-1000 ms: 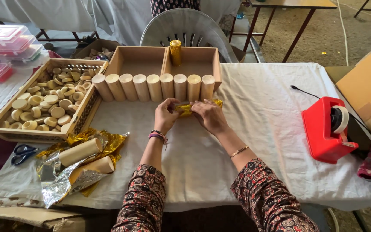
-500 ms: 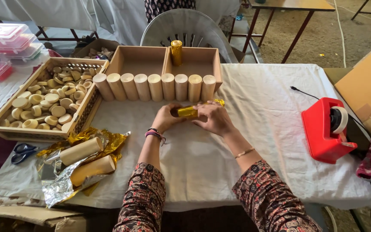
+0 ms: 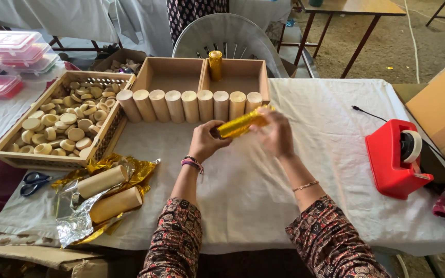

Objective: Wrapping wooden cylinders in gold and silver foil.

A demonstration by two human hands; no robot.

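A tabletop (image 3: 263,185) covered in white cloth fills the middle of the frame. At the left lies a wooden tray (image 3: 106,136) of small round discs. At upper centre sits a two-compartment wooden box (image 3: 200,74), with a row of pale cylinders (image 3: 189,104) lying side by side just in front of it. At lower left, two more cylinders (image 3: 108,193) rest on crumpled gold and silver foil (image 3: 75,219), near black-handled scissors (image 3: 34,181). A red tape dispenser (image 3: 393,159) stands at the right.
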